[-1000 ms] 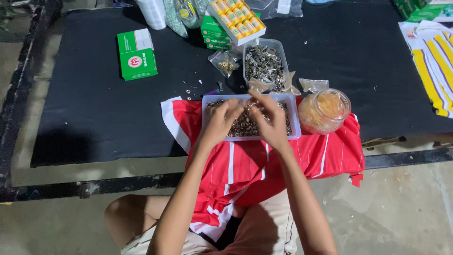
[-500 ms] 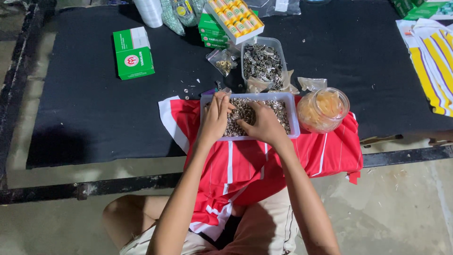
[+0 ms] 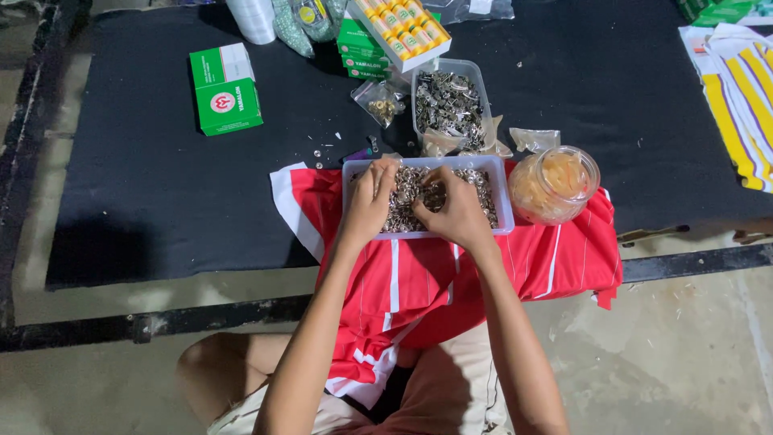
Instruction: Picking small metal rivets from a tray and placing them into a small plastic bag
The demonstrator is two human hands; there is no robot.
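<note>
From the head camera, both hands are working inside a clear rectangular plastic tray point(image 3: 503, 197) that is holding a heap of small silver metal fasteners point(image 3: 483, 193). The tray is sitting on a red garment with white stripes point(image 3: 555, 258), which is draping over the near edge of a black-covered table point(image 3: 161, 193) onto the person's lap. The left hand point(image 3: 369, 200) is lying palm down on the fasteners, fingers bent into the pile; whether it is gripping any, I cannot tell. The right hand point(image 3: 452, 208) is curling its fingers narrowly into the middle of the heap, pinching at pieces too small to make out. Just beyond the tray a second clear tub point(image 3: 449, 101) is holding darker metal parts. Beside the tray's right end a round clear jar point(image 3: 554, 184) is holding pale orange pieces. Small clear bags point(image 3: 378, 101) are lying near the tub, and a green and white carton point(image 3: 225, 89) is lying well to the left.
</note>
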